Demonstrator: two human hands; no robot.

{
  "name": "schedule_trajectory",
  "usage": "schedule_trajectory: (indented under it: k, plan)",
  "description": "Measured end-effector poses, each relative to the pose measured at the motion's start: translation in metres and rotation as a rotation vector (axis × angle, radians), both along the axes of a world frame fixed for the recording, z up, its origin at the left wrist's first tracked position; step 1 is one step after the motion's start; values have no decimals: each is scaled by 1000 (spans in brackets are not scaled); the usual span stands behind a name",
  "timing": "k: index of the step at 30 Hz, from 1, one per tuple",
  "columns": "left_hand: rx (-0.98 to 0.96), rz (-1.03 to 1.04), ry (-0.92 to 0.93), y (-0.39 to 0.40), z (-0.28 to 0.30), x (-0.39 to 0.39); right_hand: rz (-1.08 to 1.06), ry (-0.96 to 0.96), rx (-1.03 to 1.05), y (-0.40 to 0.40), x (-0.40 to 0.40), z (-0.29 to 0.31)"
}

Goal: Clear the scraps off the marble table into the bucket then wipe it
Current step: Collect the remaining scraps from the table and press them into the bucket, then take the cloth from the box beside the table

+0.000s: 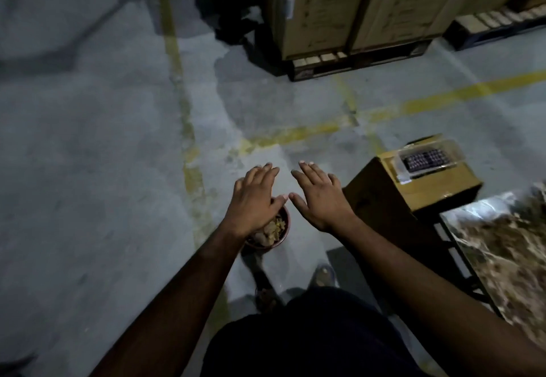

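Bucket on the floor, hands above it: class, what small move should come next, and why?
Probably turn right to the marble table. Both hands, left and right, are open and hold nothing over the bucket, which already holds scraps.

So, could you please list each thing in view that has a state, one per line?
left hand: open, fingers spread, above the bucket.
right hand: open, holding nothing.
bucket: upright on the floor, holding scraps.
marble table: littered with scraps.
cardboard box: closed, beside the table.
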State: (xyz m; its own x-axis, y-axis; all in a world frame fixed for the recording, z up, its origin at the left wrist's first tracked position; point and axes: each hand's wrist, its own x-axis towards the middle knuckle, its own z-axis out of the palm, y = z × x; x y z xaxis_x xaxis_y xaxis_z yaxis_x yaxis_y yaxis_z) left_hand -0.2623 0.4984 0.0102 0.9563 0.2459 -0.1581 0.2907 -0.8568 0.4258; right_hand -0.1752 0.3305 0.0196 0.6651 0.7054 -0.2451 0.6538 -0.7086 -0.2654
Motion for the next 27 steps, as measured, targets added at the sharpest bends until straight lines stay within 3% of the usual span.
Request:
schedule_trajectory:
  k: [12,20,27]
  plan:
    - [91,-447,-77,-180,43,53,-511,-117,57,-204,-36,43]
    - [128,-766,-119,-391,48,56,-861,-114,112,-415,-90,37]
    - [138,-1065,-9,-552,24,27,-1141,-74,99,-558,-171,16]
